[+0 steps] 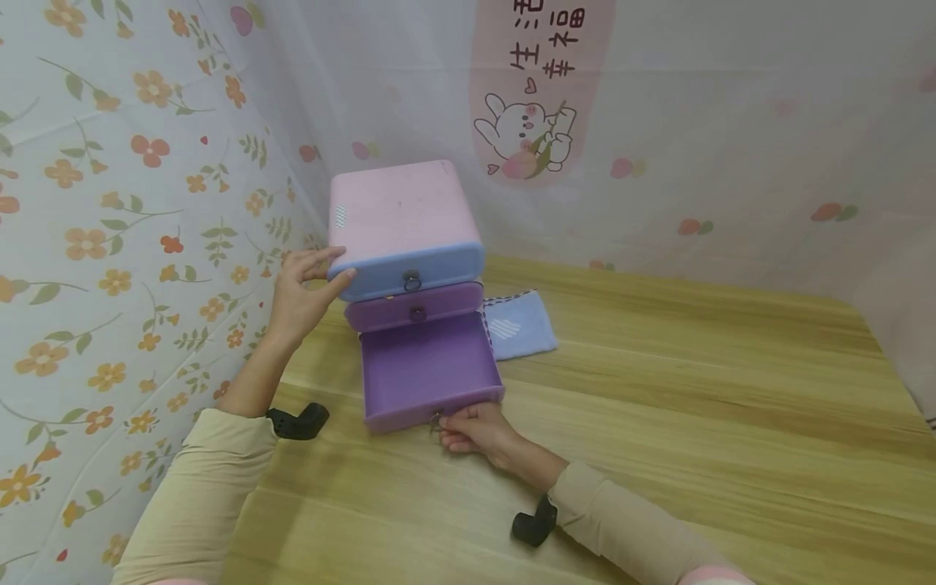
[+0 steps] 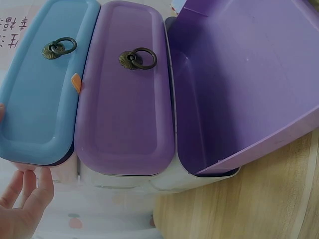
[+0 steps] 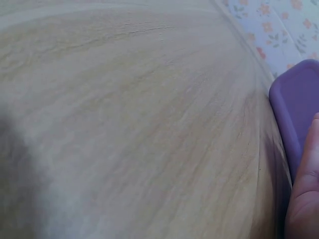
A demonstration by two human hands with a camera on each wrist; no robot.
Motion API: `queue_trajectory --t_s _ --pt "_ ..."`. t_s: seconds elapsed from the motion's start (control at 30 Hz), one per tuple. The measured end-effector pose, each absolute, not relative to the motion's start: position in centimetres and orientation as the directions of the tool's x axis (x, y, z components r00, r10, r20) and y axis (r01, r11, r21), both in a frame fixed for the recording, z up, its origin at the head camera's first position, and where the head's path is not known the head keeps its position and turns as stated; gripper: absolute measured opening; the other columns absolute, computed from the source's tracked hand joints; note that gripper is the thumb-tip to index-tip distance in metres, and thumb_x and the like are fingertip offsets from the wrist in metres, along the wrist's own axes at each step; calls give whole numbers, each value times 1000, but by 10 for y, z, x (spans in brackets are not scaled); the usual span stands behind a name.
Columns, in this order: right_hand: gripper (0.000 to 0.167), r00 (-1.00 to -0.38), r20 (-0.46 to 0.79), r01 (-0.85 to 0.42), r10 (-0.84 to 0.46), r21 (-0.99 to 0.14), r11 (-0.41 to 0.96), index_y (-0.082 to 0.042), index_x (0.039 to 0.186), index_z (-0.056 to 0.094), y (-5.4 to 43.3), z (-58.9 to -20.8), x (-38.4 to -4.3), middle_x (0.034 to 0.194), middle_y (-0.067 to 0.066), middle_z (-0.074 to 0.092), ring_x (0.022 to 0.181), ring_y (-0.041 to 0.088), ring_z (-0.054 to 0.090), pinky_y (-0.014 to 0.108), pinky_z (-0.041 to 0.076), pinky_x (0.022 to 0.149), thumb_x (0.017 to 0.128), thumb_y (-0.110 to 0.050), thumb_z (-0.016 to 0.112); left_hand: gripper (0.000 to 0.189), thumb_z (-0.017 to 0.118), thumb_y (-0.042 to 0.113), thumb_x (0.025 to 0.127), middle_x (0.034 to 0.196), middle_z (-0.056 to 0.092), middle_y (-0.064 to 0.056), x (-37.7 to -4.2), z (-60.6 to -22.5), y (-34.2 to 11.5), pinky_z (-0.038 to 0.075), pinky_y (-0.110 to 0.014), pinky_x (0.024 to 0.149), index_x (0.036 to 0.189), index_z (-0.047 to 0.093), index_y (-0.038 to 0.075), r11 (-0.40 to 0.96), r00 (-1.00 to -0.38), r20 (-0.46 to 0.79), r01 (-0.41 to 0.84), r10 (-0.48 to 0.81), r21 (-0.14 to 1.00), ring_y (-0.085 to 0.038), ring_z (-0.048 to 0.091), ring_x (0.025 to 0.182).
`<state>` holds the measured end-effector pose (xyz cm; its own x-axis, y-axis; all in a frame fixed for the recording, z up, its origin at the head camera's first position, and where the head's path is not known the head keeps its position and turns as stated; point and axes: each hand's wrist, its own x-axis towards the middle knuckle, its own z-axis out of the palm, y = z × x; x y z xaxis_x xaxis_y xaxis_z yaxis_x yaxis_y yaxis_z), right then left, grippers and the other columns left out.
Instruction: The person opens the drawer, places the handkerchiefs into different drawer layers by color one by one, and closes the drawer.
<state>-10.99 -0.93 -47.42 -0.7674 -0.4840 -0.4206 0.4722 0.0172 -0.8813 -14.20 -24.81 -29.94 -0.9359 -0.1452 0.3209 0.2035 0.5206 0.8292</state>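
A small chest of drawers (image 1: pixel 398 207) with a pink top stands on the table, its top drawer front (image 1: pixel 380 275) blue and the middle one (image 2: pixel 124 94) purple. Both of these look closed. The purple bottom drawer (image 1: pixel 431 370) is pulled out, with nothing visible inside. My right hand (image 1: pixel 478 431) pinches the metal ring pull (image 1: pixel 435 422) on its front; the right wrist view catches only part of this hand (image 3: pixel 306 194). My left hand (image 1: pixel 301 296) rests against the chest's upper left corner, fingers along the side and thumb at the blue front's edge.
A folded light blue cloth (image 1: pixel 522 325) with a checked edge lies right of the chest. The wooden table (image 1: pixel 695 406) stretches to the right. A flowered curtain (image 1: pixel 117 244) hangs close on the left, and a printed white one (image 1: pixel 695 146) behind.
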Motion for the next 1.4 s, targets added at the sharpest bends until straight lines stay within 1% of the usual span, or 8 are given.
queue_trajectory --t_s 0.23,0.33,0.6,0.77,0.97,1.13,1.3,1.4 --pt "19 -757 -380 439 -532 -898 16 14 93 56 -6 -478 -108 76 12 65 63 12 62 27 52 65 84 -3 57 40 64 17 82 121 40 -14 -158 -320 -263 40 -37 80 119 55 3 524 -931 334 214 -146 824 -16 43 91" --pt "19 -752 -354 425 -557 -905 2 15 94 55 -3 -480 -108 77 12 64 66 12 62 28 51 67 84 -1 56 41 64 19 82 121 40 -13 -160 -324 -266 40 -37 79 119 56 4 527 -929 338 215 -148 822 -17 44 91" --pt "19 -746 -326 389 -581 -921 18 16 95 53 4 -478 -108 80 14 65 69 13 62 29 51 71 85 0 55 38 61 12 83 120 40 -18 -147 -307 -253 40 -32 74 118 54 -3 511 -933 332 218 -141 831 -21 44 92" --pt "18 -735 -310 367 -603 -930 31 14 95 52 12 -471 -110 84 18 64 70 14 61 30 51 71 86 -1 54 39 61 13 84 119 41 -18 -144 -303 -250 40 -29 71 118 53 -3 512 -932 333 220 -139 830 -22 44 91" --pt "19 -691 -274 279 -669 -955 104 12 93 53 27 -461 -117 90 22 62 80 24 63 35 50 73 86 -5 55 39 61 13 84 120 40 -18 -146 -306 -252 40 -33 75 118 53 -2 514 -934 328 212 -144 831 -24 44 93" --pt "22 -652 -231 180 -722 -972 148 13 96 54 41 -449 -124 95 24 61 87 33 60 39 49 75 88 -7 54 37 61 10 83 119 41 -19 -141 -300 -247 39 -35 79 117 53 -5 512 -929 341 226 -143 829 -24 44 92" --pt "22 -666 -203 114 -718 -979 171 11 96 55 53 -436 -131 96 22 61 88 32 59 40 48 77 88 -9 54 36 60 7 83 117 41 -20 -141 -300 -248 36 -42 85 116 53 -6 509 -926 350 237 -138 828 -24 43 92" --pt "22 -680 -184 84 -710 -981 174 10 97 56 59 -430 -137 98 26 59 87 31 58 43 47 77 87 -10 55 36 60 8 83 117 41 -20 -141 -300 -248 36 -43 86 116 53 -6 506 -927 347 235 -139 830 -25 43 91"
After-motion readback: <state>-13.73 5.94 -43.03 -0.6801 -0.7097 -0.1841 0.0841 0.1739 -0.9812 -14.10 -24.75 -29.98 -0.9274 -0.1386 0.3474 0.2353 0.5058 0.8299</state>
